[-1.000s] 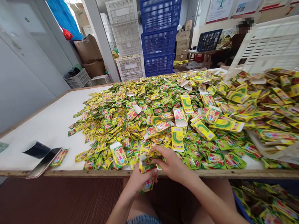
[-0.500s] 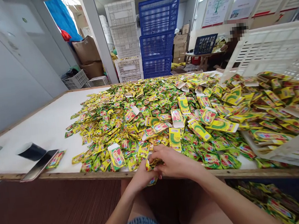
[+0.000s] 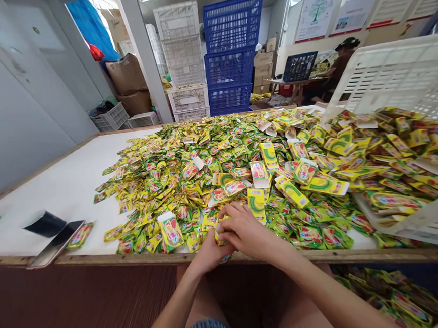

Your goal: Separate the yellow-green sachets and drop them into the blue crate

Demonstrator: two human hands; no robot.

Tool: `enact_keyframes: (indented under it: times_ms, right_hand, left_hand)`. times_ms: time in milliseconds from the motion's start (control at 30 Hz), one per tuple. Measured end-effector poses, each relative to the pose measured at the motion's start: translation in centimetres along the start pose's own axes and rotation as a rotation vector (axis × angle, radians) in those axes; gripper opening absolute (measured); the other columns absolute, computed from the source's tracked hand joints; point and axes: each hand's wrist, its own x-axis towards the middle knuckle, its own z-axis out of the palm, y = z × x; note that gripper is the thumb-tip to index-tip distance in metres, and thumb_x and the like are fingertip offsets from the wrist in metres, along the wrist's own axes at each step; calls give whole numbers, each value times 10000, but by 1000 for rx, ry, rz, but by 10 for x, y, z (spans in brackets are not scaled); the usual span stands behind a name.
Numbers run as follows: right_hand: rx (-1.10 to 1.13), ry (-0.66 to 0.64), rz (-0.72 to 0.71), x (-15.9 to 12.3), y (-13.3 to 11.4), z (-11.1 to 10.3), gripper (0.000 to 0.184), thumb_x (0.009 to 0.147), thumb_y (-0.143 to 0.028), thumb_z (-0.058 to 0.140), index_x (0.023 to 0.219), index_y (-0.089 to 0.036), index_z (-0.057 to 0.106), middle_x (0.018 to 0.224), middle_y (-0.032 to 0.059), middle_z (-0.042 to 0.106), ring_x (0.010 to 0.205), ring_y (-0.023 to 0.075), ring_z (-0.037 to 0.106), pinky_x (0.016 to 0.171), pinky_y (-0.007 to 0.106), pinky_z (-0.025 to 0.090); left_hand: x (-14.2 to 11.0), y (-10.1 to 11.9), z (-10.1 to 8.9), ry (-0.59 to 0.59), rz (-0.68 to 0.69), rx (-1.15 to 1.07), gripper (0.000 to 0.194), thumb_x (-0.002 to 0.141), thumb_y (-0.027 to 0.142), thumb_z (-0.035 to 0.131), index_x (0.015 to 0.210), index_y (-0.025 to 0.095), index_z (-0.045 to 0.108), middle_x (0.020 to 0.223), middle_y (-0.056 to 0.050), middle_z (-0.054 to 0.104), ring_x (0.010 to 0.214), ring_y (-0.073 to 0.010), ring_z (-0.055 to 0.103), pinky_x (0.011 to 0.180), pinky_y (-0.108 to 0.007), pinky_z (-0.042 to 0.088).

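Observation:
My left hand is closed around a small yellow carton at the table's front edge. Only slivers of the carton show between the fingers, with a whitish bit at its top. Bent over that top from the right, my right hand has its fingers curled onto it, hiding most of it. Just beyond lies a flat yellow carton with a barcode. Another carton with a white flap rests left of my hands. Around them spreads a big heap of small green and yellow packets.
A tipped white crate spills cartons at the right. A dark cup and a phone lie at the left on the white table. Packets fill a container below the right edge. Blue crates and a seated person are beyond.
My right hand has lifted slightly and its fingers now cover the top of the carton. The left hand has moved up a little with the carton.

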Motion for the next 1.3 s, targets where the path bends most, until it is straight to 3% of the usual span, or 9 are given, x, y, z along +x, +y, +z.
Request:
enact_keyframes:
  times_ms: [133,233,367,467,633,767,933,1133,1300]
  right_hand:
    - [70,-22,0,-3,0,4,124,817,-225,566,925,-172,593,1006,70,529,991,211,429,841,360,338]
    - [146,127,39,-5,3,6,138,798,-173,584,933,-169,556,980,46,551,935,181,464,829,335,343]
    - [87,339,-36,-6,4,11,57,820,-141,537,834,-172,583,958,48,575,945,182,480,865,358,310]
    - [52,406,-62,-7,4,19,104,842,-157,509,856,-182,610,1013,55,574,1003,188,469,896,372,291]
    - [-16,272,-9,-2,9,29,136,842,-247,526,836,-206,656,1044,58,562,1060,219,421,907,399,287]
    - [-108,166,-4,5,9,24,192,838,-310,534,755,-197,665,1092,68,548,1087,241,398,931,437,252]
    - [-73,212,-8,8,6,17,57,794,-214,590,760,-177,618,1077,38,553,1030,189,441,915,384,263]
    - [-174,238,-66,13,2,18,46,745,-115,579,730,-156,595,1014,56,553,1019,206,434,956,409,221]
    - [-162,138,-48,13,3,25,85,775,-165,560,733,-166,634,1021,78,548,1051,234,411,951,444,226]
  left_hand:
    - [4,-19,-6,48,-21,-48,365,639,165,609,997,117,554,938,-58,607,868,-178,530,768,-275,438]
    - [5,-24,-11,48,-36,-60,397,664,247,649,1024,114,550,947,-63,607,866,-187,541,783,-292,438]
    - [5,-17,-11,26,35,-77,363,680,321,670,963,112,578,952,-62,622,897,-194,546,813,-289,426]
    - [4,-15,-11,23,59,-135,352,691,307,664,976,117,582,980,-64,628,895,-186,554,809,-276,426]
    - [4,-19,-14,30,62,-162,321,668,233,669,956,111,595,909,-52,635,829,-170,561,760,-259,434]
    - [4,-17,-16,64,57,-128,350,651,227,679,967,101,597,927,-62,637,828,-170,558,764,-258,427]
    - [2,-16,-13,153,50,-44,303,636,255,686,884,109,590,838,-28,620,769,-148,528,698,-222,411]
    - [2,-14,-10,96,91,-58,204,681,231,621,834,106,574,775,-23,586,719,-136,492,671,-223,400]
    - [0,-16,-12,160,99,-37,240,677,203,612,899,114,591,881,-47,610,809,-164,513,741,-255,407]
